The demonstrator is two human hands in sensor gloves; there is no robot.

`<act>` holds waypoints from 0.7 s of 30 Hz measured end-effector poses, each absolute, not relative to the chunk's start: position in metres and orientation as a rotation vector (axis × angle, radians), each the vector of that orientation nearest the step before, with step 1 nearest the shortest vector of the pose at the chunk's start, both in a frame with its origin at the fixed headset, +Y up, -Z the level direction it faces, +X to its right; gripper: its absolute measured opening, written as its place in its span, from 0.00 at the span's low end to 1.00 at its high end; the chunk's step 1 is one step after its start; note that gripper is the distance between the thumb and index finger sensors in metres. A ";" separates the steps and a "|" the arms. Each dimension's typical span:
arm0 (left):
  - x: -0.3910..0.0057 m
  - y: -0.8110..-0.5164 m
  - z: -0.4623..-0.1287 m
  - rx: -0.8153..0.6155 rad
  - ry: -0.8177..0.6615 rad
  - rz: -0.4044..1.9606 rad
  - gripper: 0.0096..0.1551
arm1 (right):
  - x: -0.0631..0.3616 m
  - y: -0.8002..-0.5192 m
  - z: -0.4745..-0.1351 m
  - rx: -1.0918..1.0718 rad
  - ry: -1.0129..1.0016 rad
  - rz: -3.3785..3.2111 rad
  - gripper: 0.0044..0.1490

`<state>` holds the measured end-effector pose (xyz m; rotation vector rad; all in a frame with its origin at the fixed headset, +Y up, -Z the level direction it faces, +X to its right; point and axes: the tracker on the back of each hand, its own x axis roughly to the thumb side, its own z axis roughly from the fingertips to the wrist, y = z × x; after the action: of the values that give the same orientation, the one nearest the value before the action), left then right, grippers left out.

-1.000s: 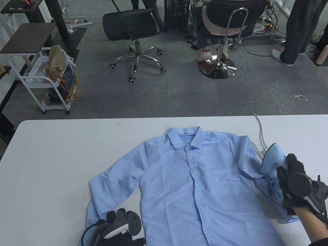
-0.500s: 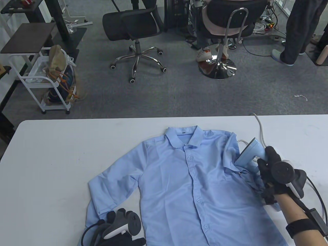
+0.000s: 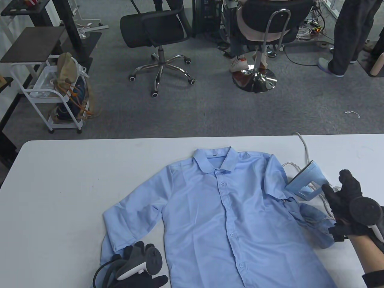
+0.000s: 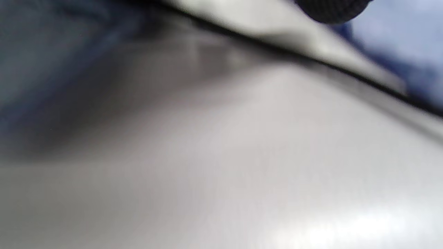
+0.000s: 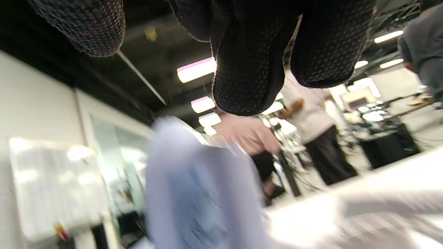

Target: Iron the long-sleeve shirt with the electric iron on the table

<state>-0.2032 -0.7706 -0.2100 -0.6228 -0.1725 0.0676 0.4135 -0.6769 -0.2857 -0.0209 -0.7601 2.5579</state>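
A light blue long-sleeve shirt (image 3: 210,210) lies buttoned and face up on the white table (image 3: 75,180). Its right sleeve (image 3: 315,223) is bunched in folds beside the body. The pale blue iron (image 3: 306,181) stands tilted on the table just off the shirt's right shoulder. My right hand (image 3: 340,195) hovers right of the iron with its fingers spread, holding nothing. In the right wrist view the gloved fingers (image 5: 249,69) hang above the blurred iron (image 5: 197,200). My left hand (image 3: 138,261) rests flat by the left cuff, fingers relaxed. The left wrist view is blurred, showing one fingertip (image 4: 328,8).
The iron's white cord (image 3: 306,150) runs from the iron over the table's far edge. Bare table surface lies left of the shirt. Beyond the table stand office chairs (image 3: 156,30), a white cart (image 3: 54,99) and a person's legs (image 3: 345,36).
My right hand pushed the iron up the right sleeve toward the shoulder, stood it on the table beside the shirt and let go. The sleeve bunched up. The left hand barely shifted.
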 end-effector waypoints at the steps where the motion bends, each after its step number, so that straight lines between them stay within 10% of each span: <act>1: -0.209 -0.763 -0.211 -0.553 -0.153 0.112 0.63 | 0.409 -0.669 -0.281 0.015 -0.788 2.520 0.50; 6: -0.261 -0.732 -0.228 -0.288 0.079 0.162 0.58 | 0.324 -0.648 -0.276 0.337 -0.632 2.531 0.48; 11: -0.308 -0.763 -0.246 -0.562 0.324 0.079 0.63 | 0.207 -0.717 -0.304 0.502 0.136 2.919 0.56; 15: -0.333 -0.788 -0.245 -0.752 0.383 0.143 0.69 | 0.156 -0.764 -0.312 0.569 0.329 3.284 0.65; 21: -0.337 -0.783 -0.243 -0.575 0.352 0.122 0.49 | 0.115 -0.777 -0.283 0.852 0.243 3.119 0.26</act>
<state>-0.3373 -0.7827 -0.2430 -0.5752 0.3524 0.1224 0.1149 -0.7771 -0.2832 0.8524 0.2428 3.1188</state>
